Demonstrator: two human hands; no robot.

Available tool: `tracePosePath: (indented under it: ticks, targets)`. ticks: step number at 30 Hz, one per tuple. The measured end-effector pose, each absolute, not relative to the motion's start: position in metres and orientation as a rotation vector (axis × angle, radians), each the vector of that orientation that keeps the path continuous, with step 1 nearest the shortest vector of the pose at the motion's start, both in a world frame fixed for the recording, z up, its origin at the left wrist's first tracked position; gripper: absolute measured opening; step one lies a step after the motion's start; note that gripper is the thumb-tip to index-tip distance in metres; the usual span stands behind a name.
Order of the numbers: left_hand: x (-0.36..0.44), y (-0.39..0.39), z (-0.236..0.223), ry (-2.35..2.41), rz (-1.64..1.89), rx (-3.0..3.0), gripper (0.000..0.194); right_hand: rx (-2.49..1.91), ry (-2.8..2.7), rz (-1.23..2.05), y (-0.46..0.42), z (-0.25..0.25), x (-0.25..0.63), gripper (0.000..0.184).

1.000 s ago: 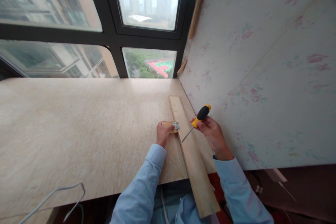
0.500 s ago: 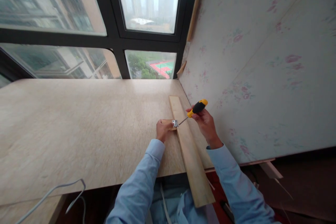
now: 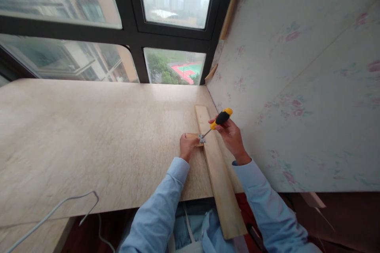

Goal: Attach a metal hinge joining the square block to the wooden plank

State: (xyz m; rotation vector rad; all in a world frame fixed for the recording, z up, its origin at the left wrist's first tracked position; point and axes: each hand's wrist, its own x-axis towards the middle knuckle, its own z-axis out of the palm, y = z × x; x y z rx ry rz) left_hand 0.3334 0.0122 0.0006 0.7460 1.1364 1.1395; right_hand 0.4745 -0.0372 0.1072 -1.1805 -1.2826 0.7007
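Note:
A long pale wooden plank point(image 3: 218, 174) lies on the beige tabletop point(image 3: 89, 138) and juts over its near edge. A small wooden block point(image 3: 191, 137) sits against the plank's left side, with a small metal hinge point(image 3: 202, 139) across the joint. My left hand point(image 3: 187, 148) is closed on the block and presses it to the plank. My right hand point(image 3: 230, 134) grips a yellow-and-black screwdriver point(image 3: 218, 120), its tip resting on the hinge.
A flowered wall panel point(image 3: 297, 79) stands right beside the plank. A dark-framed window point(image 3: 133, 35) runs along the table's far edge. A thin white wire point(image 3: 59, 209) loops over the near left corner of the table.
My right hand moved the screwdriver up and left, from the plank's middle to the hinge, and its tip now sits on it. My left hand stayed on the block.

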Motion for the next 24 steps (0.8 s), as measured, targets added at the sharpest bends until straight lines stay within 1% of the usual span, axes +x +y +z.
tracePosePath:
  ticks: [11, 20, 24]
  targets:
    - [0.3349, 0.0135, -0.007, 1.153, 1.144, 0.772, 0.039, -1.225, -1.248, 0.72, -0.0323, 0.1019, 0.474, 0.032]
    - [0.3348, 0.0134, -0.0062, 1.145, 1.146, 0.765, 0.041, -1.251, -1.193, 0.707, -0.0353, 0.0987, 0.4738, 0.035]
    - [0.3349, 0.0134, -0.0056, 1.16, 1.14, 0.767, 0.039, -1.239, -1.196, 0.715, -0.0343, 0.0987, 0.4759, 0.033]
